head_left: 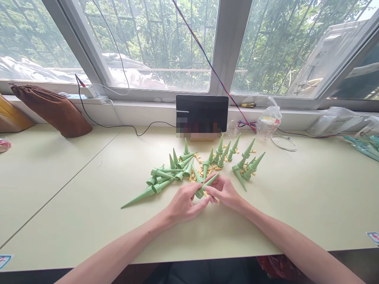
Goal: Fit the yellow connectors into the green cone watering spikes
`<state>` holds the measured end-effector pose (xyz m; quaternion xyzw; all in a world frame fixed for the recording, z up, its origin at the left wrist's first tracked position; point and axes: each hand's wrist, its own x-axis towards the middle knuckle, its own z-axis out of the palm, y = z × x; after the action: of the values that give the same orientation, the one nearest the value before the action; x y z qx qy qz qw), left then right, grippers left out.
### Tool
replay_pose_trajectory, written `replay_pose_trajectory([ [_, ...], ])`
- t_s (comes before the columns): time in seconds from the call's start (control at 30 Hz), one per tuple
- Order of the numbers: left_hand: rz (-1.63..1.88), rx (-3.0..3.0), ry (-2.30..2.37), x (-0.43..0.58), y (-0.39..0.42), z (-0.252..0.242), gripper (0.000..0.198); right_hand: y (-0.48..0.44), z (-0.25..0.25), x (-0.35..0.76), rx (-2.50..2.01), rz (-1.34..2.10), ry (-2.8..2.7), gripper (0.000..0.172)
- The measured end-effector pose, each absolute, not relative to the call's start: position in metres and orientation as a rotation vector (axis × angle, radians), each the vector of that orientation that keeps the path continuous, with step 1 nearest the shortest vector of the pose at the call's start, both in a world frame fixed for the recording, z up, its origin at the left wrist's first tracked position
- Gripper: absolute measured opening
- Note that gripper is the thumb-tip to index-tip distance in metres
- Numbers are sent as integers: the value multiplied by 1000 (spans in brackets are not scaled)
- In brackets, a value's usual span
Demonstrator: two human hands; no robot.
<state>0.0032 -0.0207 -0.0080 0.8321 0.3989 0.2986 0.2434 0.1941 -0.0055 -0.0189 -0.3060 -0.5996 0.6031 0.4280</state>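
Note:
My left hand [184, 203] and my right hand [224, 191] meet at the middle of the pale table [310, 197]. Together they grip one green cone-shaped spike [206, 185], which points up and to the right. The right fingers also pinch a small yellow piece [205, 193] at the spike's wide end. Behind the hands, several green spikes [166, 177] lie on their sides to the left. Several more green spikes [233, 152] stand upright to the right. Small yellow pieces [207, 170] are scattered between the two groups.
A dark tablet [201, 114] leans against the window sill behind the pile. A brown pouch [53, 110] lies at the far left, with a cable [124, 126] running along the table. Plastic bags [268, 120] and teal parts [364, 148] sit at the right.

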Motion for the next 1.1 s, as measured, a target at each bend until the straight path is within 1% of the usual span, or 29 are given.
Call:
replay_pose_trajectory([
  [0.2,821,2224,1125,3,-21,-11,20,-5,-20,193,-730,1504,-1503,30],
  [0.6,802,1994,1064,6,-20,0,28,-2,-21,194,-711,1547,-1432,27],
  [1.1,756,1815,885,7,-21,2,38,-4,-16,195,-760,1523,-1383,37],
])
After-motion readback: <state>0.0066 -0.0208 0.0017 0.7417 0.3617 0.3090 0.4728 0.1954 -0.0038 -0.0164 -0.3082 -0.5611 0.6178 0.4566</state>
